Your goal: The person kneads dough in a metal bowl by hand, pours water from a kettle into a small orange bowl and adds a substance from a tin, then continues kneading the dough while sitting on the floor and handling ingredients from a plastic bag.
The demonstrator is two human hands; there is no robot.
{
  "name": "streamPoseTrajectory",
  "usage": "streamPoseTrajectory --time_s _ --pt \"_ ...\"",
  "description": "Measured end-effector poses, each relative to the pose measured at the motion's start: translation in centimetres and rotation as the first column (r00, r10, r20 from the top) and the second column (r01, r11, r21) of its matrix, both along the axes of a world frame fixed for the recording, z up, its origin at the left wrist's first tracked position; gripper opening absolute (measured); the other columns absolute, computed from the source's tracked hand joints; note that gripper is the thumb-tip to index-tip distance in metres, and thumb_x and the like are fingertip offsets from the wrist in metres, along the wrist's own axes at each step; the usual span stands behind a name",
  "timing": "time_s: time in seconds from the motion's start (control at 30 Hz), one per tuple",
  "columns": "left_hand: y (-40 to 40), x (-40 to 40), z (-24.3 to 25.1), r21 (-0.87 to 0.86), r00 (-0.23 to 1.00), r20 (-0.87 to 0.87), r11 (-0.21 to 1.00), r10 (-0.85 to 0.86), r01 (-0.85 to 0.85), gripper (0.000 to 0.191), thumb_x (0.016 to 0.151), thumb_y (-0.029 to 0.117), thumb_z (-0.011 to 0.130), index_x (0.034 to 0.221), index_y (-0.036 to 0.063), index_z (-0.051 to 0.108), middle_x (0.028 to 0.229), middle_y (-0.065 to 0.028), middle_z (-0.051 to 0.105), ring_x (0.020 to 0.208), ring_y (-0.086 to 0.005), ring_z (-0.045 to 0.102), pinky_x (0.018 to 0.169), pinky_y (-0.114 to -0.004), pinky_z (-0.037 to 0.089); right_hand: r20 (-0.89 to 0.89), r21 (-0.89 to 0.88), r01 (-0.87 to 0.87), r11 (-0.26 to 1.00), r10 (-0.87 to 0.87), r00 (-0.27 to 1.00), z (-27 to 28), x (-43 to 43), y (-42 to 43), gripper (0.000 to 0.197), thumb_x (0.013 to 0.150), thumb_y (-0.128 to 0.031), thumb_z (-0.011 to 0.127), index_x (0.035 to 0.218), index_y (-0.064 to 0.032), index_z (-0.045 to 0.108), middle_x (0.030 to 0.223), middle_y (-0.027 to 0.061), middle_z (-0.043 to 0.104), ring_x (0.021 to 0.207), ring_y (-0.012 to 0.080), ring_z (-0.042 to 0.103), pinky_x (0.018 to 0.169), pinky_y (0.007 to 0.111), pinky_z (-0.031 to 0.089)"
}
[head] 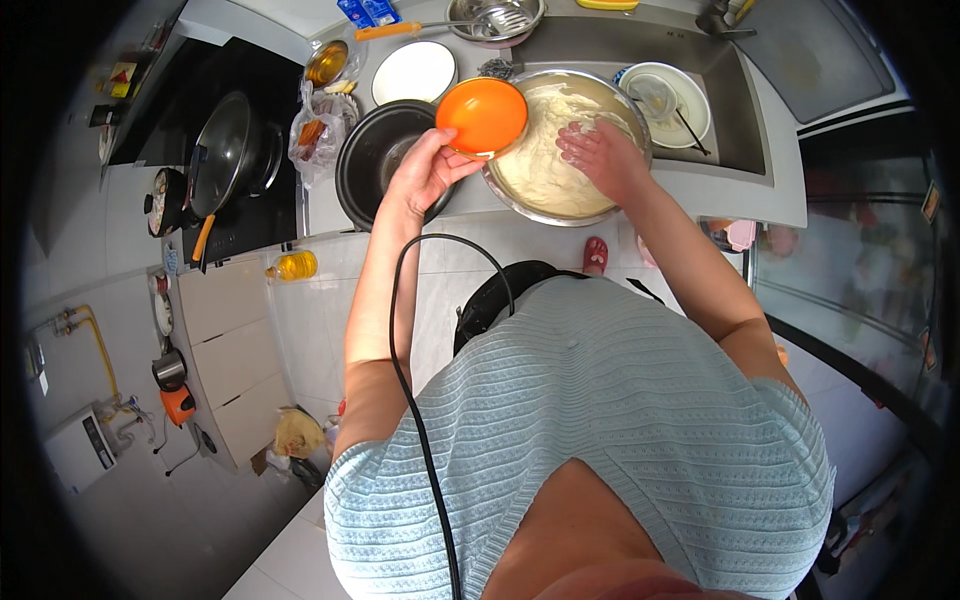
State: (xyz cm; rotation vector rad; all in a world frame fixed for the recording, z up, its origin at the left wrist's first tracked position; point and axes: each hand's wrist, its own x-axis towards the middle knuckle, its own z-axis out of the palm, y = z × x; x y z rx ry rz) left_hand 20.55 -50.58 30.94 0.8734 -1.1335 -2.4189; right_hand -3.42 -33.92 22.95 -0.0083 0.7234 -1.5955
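My left hand (433, 166) grips the rim of a shallow orange bowl (482, 116), its inside facing up towards the camera. The bowl is held at the left edge of a large steel basin (517, 204) holding pale, sticky dough (544, 161). Over the right part of that dough is my right hand (604, 157), with dough or flour on its fingers; whether they press into the dough cannot be told. Below my left hand stands a black inner pot (360, 176), partly hidden by my forearm.
A white plate (414, 73), a bag of food (319, 139) and a bowl of oil (326, 64) stand at the left. Behind the basin lies a slotted turner (390, 31) across a steel bowl (495, 9). White bowls (694, 94) sit in the sink (739, 112). A lidded wok (225, 154) is far left.
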Motion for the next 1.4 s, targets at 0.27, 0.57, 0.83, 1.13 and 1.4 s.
streamPoseTrajectory --time_s 0.27,0.57,0.83,1.13,1.4 --pt "1.6 -3.0 1.3 -0.095 0.995 0.027 0.991 -0.092 0.094 0.028 0.09 0.011 0.059 0.111 -0.0033 0.049 0.11 -0.0186 0.062 0.095 -0.0275 0.067 0.082 -0.043 0.057 0.182 -0.015 -0.05 0.999 0.052 0.982 -1.3 0.3 -0.9 0.048 0.098 -0.027 0.04 0.126 0.0113 0.034 0.129 0.0267 0.045 0.121 0.0393 0.046 0.105 0.046 0.039" --pt "2.8 -6.0 2.6 -0.301 0.974 0.224 0.95 -0.011 0.08 0.045 0.085 0.011 0.066 0.122 -0.002 0.042 0.107 -0.0117 0.06 0.098 -0.0207 0.064 0.077 -0.036 0.059 0.175 0.197 0.033 0.98 -0.069 0.982 -0.2 1.0 -2.2 0.04 0.097 -0.019 0.035 0.125 0.0094 0.036 0.123 0.0245 0.046 0.118 0.0369 0.049 0.104 0.047 0.041" --pt "3.8 -7.7 3.0 -0.458 0.933 0.36 0.876 0.024 0.154 0.059 0.081 0.015 0.072 0.128 0.0013 0.04 0.107 -0.0082 0.056 0.1 -0.0158 0.06 0.071 -0.028 0.059 0.2 0.253 0.009 0.967 -0.061 0.978 -0.4 0.7 -2.0 0.037 0.099 -0.02 0.032 0.124 0.0066 0.04 0.123 0.0211 0.049 0.118 0.0336 0.05 0.105 0.046 0.039" --pt "4.1 -8.3 2.3 -0.443 0.934 0.357 0.885 0.028 0.143 0.061 0.08 0.017 0.073 0.129 0.0024 0.041 0.108 -0.0085 0.056 0.099 -0.0165 0.061 0.07 -0.028 0.059 0.066 0.262 0.009 0.965 -0.028 0.997 -0.9 0.4 -1.0 0.033 0.097 -0.017 0.035 0.117 0.0073 0.044 0.112 0.0215 0.054 0.108 0.0345 0.055 0.098 0.046 0.046" --pt "4.2 -8.7 2.4 -0.453 0.933 0.357 0.882 0.042 0.134 0.061 0.079 0.018 0.075 0.128 0.0038 0.042 0.106 -0.0076 0.059 0.092 -0.0153 0.064 0.067 -0.027 0.059 0.08 0.279 0.003 0.96 -0.026 0.996 -0.5 -0.1 -0.7 0.043 0.099 -0.026 0.036 0.126 0.0069 0.037 0.12 0.0213 0.05 0.116 0.0341 0.051 0.1 0.045 0.043"
